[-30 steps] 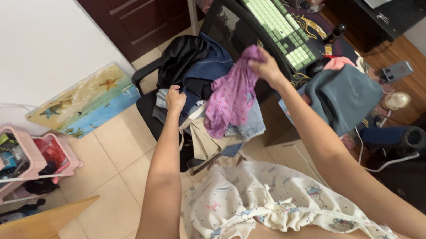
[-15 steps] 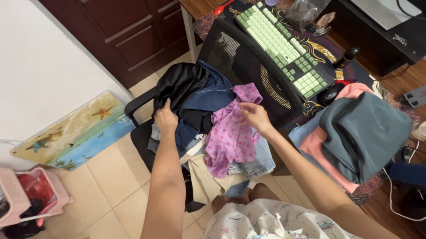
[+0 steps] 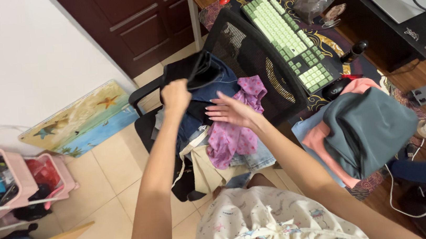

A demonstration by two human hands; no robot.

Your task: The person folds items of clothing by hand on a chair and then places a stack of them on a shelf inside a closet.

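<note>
My left hand [image 3: 175, 95] grips a black garment [image 3: 193, 70] and lifts it off a pile of clothes on a black office chair [image 3: 248, 52]. My right hand [image 3: 229, 111] is open with fingers spread, hovering just above a purple dotted garment [image 3: 236, 128] on the pile. Under these lie a navy garment [image 3: 214, 85], pale jeans [image 3: 251, 160] and a beige piece [image 3: 205, 168].
A desk to the right carries a green keyboard [image 3: 289, 37], a black mouse [image 3: 335, 88], and folded grey [image 3: 369, 127] and pink [image 3: 316, 140] clothes at its edge. A pink cart [image 3: 14, 182] stands at the left on the tiled floor. A painted board [image 3: 78, 120] leans on the wall.
My right hand let go of the purple garment, which now lies on the pile, and opened. My left hand closed on the black garment and raised it.
</note>
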